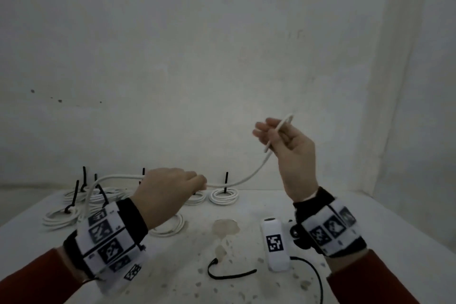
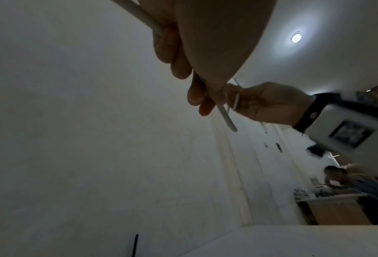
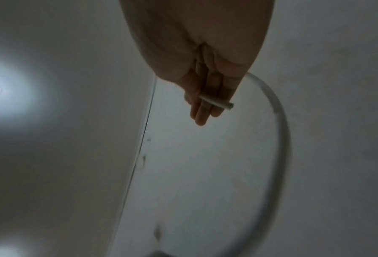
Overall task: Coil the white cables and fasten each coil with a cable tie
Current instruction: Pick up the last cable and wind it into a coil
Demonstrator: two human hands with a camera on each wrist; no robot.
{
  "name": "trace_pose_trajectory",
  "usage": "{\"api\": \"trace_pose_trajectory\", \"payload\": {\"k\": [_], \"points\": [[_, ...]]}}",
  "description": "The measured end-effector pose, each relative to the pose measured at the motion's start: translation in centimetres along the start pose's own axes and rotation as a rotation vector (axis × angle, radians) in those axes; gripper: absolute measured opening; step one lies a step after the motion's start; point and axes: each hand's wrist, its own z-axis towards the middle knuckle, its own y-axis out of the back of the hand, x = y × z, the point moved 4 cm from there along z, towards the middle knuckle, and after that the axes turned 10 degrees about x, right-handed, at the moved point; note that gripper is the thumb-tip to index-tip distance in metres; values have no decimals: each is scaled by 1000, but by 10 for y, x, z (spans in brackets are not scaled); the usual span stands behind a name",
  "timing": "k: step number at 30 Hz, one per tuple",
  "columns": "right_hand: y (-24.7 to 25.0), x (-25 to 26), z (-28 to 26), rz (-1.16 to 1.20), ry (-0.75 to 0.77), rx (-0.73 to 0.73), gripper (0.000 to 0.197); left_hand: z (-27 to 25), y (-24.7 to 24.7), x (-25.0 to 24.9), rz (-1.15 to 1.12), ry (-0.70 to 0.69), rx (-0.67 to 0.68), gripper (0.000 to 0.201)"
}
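White round cable hangs between both raised hands; right hand pinches its end, left hand grips it.

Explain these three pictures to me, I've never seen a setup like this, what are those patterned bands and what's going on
No machine here: a person works with bare hands, wearing wristbands with printed markers and cameras. The wide picture comes from a head camera; the other two look along each hand. The left hand and right hand hold one white cable stretched between them, its end in the right hand. On the table lie tied coils, a loose black cable tie and a white marker block.
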Motion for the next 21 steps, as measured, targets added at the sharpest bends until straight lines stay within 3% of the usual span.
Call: {"api": "trace_pose_trajectory", "payload": {"k": [2, 5, 7, 8, 12, 17, 21], "points": [[-7, -10, -4, -349, 0, 170, 18, -2, 7, -4, -20, -48, -18, 31], [-18, -23, -19, -850, -45, 545, 16, -7, 17, -4, -20, -105, -48, 21], [-23, -25, -30, -976, -118, 758, 16, -10, 21, 4, -12, -112, -42, 8], [-25, -25, -34, -985, -167, 825, 18, -10, 22, 9, -29, -98, -30, 12], [-31, -21, -49, -903, -275, 920, 24, -11, 24, 23, -94, -75, -42, 27], [-28, -11, -50, -445, -369, 737, 29, -4, 40, 22, -179, -68, -150, 42], [-33, -5, -52, -169, -391, 719, 34, 7, 46, 24, -224, -49, -191, 36]]}}
